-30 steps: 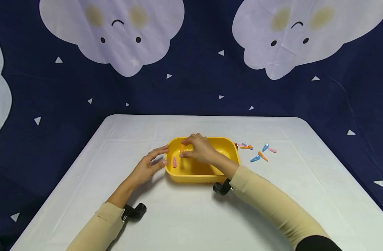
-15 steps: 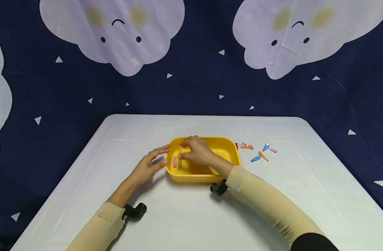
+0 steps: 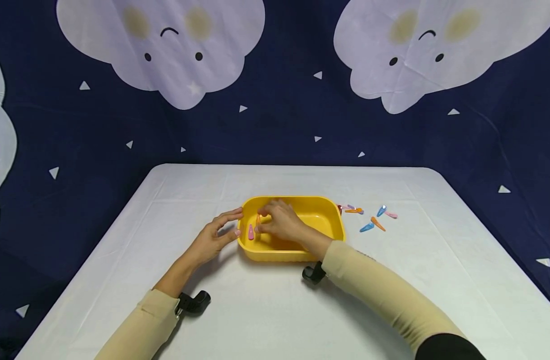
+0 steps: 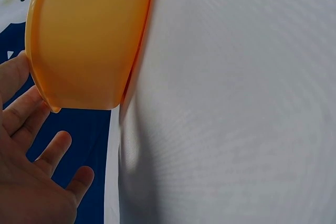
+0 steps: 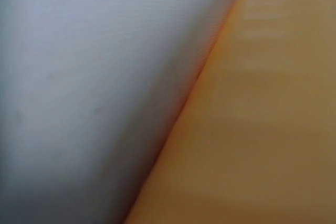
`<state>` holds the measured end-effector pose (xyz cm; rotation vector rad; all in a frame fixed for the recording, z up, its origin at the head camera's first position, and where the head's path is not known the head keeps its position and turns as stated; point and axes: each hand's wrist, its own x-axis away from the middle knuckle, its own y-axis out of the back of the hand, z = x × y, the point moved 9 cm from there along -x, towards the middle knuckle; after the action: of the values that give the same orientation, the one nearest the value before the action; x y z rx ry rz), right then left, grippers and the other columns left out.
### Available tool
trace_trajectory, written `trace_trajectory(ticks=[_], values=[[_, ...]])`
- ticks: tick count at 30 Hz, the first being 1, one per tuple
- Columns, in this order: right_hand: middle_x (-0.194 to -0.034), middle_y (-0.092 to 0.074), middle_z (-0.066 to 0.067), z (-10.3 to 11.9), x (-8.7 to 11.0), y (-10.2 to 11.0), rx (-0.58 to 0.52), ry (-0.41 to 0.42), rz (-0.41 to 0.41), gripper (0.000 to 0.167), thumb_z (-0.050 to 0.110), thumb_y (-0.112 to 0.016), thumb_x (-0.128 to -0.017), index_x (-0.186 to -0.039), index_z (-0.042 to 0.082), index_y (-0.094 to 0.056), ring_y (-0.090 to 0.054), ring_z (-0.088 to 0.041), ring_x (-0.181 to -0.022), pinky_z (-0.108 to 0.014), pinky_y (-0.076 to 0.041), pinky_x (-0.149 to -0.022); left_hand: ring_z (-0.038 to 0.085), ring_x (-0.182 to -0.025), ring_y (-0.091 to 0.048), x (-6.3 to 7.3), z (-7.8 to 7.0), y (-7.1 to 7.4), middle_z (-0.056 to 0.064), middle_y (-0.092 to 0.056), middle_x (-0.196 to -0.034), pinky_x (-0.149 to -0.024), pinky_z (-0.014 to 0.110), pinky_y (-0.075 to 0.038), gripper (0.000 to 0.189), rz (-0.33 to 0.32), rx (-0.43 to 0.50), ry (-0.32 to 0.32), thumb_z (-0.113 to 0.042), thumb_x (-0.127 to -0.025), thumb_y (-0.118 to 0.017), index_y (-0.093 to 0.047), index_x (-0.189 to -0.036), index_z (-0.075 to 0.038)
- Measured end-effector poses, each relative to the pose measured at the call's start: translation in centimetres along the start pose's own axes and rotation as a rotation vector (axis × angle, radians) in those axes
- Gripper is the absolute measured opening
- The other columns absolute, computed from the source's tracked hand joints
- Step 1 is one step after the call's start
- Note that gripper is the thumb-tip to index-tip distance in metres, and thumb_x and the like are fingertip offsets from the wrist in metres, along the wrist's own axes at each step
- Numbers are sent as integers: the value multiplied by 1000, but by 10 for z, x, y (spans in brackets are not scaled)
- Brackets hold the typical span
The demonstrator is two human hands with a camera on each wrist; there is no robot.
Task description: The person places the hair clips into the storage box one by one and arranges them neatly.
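Note:
A yellow rectangular tray [image 3: 281, 255] stands on the white-covered table. My right hand [image 3: 281, 220] reaches down inside its left half and pinches a small orange hair clip [image 3: 258, 220] between thumb and fingers, low over the bottom. Just left of that, a pink hair clip [image 3: 250, 232] lies in the tray. My left hand [image 3: 212, 237] touches the tray's left end with thumb and fingertips; in the left wrist view its fingers [image 4: 55, 150] are spread and fairly straight. The right wrist view is filled by the tray's outer side [image 5: 262, 108], and the right fingers are hidden there.
To the right of the tray lie several loose hair clips, among them a blue clip [image 3: 367, 227], an orange clip [image 3: 378, 224] and a pink clip [image 3: 391, 215]. A small cluster with another orange clip [image 3: 354, 211] sits close to the tray's right end. Behind the table hangs a dark blue cloth [image 3: 279, 135].
My right hand has moved slightly left and lower in the tray with the orange hair clip, closer to the pink one. The left hand and tray have stayed put.

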<state>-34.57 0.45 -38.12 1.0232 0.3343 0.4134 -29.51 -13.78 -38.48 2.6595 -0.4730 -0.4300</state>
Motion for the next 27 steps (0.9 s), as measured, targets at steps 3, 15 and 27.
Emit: trace_trajectory(ticks=[3, 15, 27], values=[[-111, -64, -3, -1, 1, -2, 4, -11, 9, 46, 38, -74, -80, -116, 10, -65, -50, -21, -108, -40, -37, -98, 32, -143, -26, 0, 1, 0, 8, -39, -150, -115, 59, -21, 43, -1, -3, 0, -18, -93, -60, -51, -132, -3], [-108, -64, -4, -3, 1, -7, 0, -24, 38, 48, 38, -75, -79, -116, 9, -66, -49, -21, -106, -38, -38, -96, 32, -143, -25, -1, 2, 0, 8, -39, -150, -115, 60, -20, 42, -3, 7, 12, -17, -93, -59, -51, -132, -4], [-108, -64, -4, -5, 0, -17, 0, -23, 93, 50, 38, -76, -78, -116, 7, -65, -48, -23, -109, -42, -36, -100, 32, -142, -27, -1, 1, 1, 7, -40, -150, -114, 60, -22, 43, -18, -15, -1, -18, -92, -60, -52, -132, -3]])
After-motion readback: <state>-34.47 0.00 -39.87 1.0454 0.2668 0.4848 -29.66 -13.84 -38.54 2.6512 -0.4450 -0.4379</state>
